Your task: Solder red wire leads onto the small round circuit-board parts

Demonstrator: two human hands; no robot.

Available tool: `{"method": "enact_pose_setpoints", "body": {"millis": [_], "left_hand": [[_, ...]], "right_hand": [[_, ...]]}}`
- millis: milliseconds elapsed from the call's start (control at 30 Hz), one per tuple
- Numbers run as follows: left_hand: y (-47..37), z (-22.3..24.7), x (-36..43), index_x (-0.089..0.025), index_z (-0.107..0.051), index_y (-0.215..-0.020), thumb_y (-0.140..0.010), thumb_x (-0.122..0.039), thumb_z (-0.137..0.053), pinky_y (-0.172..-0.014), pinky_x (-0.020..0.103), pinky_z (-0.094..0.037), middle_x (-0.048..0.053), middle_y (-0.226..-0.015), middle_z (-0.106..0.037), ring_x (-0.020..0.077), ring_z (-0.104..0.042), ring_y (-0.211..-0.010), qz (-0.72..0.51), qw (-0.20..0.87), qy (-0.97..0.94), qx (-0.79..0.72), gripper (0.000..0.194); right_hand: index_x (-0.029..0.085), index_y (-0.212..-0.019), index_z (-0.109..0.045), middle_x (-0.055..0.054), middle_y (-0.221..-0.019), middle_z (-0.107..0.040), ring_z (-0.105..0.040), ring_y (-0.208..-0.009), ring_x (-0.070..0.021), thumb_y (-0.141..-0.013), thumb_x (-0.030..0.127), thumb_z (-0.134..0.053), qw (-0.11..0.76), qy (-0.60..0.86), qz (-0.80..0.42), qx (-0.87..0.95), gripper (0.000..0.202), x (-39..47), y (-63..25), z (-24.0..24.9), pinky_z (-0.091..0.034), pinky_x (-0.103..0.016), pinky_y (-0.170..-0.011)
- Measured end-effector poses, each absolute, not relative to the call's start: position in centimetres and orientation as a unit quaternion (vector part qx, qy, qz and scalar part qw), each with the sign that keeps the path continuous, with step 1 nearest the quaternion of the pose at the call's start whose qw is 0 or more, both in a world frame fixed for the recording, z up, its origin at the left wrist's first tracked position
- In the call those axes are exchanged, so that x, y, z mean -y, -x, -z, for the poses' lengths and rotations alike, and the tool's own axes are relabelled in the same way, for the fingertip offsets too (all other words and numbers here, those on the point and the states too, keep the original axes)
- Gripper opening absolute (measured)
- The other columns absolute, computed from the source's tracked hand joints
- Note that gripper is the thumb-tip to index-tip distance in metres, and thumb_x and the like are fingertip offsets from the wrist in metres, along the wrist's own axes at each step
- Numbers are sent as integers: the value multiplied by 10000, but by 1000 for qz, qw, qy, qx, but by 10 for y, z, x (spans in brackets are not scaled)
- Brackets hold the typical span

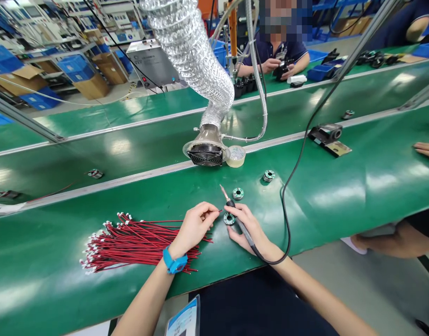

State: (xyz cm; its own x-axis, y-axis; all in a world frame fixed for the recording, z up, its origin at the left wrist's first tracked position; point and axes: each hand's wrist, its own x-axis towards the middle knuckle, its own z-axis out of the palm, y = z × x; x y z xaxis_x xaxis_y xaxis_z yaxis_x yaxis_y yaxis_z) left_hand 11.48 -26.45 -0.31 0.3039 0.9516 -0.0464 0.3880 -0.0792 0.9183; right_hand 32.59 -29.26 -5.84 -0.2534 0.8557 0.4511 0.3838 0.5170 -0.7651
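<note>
My left hand [195, 227] is closed in a pinch on a red wire [220, 211], whose end points toward a small round part with a green circuit board [229, 219]. My right hand [251, 229] holds a soldering iron [230, 202], its tip pointing up and away over the bench. The fingers of that hand also lie around the round part; how firmly they touch it I cannot tell. Under and beside my left wrist lies a bundle of red and black wires [141, 242] with white connectors. Two similar round parts [238, 193] [269, 175] stand farther off.
A fume extractor [205, 151] on a foil duct hangs over the bench, beside a tape roll [236, 156]. The iron's black cable [287, 219] loops at right, near a metal stand [329, 139]. A sunken conveyor belt [148, 140] runs behind; a co-worker sits opposite.
</note>
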Motion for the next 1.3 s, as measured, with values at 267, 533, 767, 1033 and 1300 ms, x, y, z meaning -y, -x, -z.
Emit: {"method": "enact_pose_setpoints", "body": {"millis": [267,533,767,1033,1300], "left_hand": [[-120,7,260,-178,-776,-835,-892,-373,-758,-818,309,-496,52,-912,-680,186,-645,-865,-322,519,-623,-488,204],[-145,9,270,-180,-724,-803,-931,-270,-680,-676,263,-446,55,-972,-654,137,-580,-772,-353,400,-683,-500,163],[-152,15,271,-173,-664,-765,-895,-185,-655,-613,238,-423,47,-963,-655,105,-537,-680,-347,369,-686,-522,131],[-150,16,268,-171,-656,-755,-878,-161,-656,-605,231,-420,46,-948,-666,99,-526,-663,-341,359,-694,-523,124],[-151,19,267,-170,-650,-756,-878,-160,-657,-599,230,-406,45,-948,-659,95,-510,-655,-339,356,-697,-522,123]], "right_hand": [[310,-1495,-534,-89,-1293,-580,-670,-1180,-199,-964,146,-632,457,409,-282,737,564,289,-324,58,-593,-344,-1013],[255,-1385,-643,-65,-1092,-730,-727,-1007,-178,-1014,217,-605,535,474,-266,647,374,304,-338,52,-601,-322,-936],[205,-1015,-763,34,-549,-573,-572,-480,-142,-1041,309,-530,603,518,-257,550,257,333,-355,69,-501,-281,-533],[220,-945,-782,-2,-620,-663,-645,-538,-163,-1008,307,-559,595,501,-267,569,248,329,-352,62,-532,-295,-548],[219,-933,-781,8,-610,-664,-652,-537,-153,-995,288,-569,593,491,-263,581,232,325,-351,56,-553,-292,-579]]}}
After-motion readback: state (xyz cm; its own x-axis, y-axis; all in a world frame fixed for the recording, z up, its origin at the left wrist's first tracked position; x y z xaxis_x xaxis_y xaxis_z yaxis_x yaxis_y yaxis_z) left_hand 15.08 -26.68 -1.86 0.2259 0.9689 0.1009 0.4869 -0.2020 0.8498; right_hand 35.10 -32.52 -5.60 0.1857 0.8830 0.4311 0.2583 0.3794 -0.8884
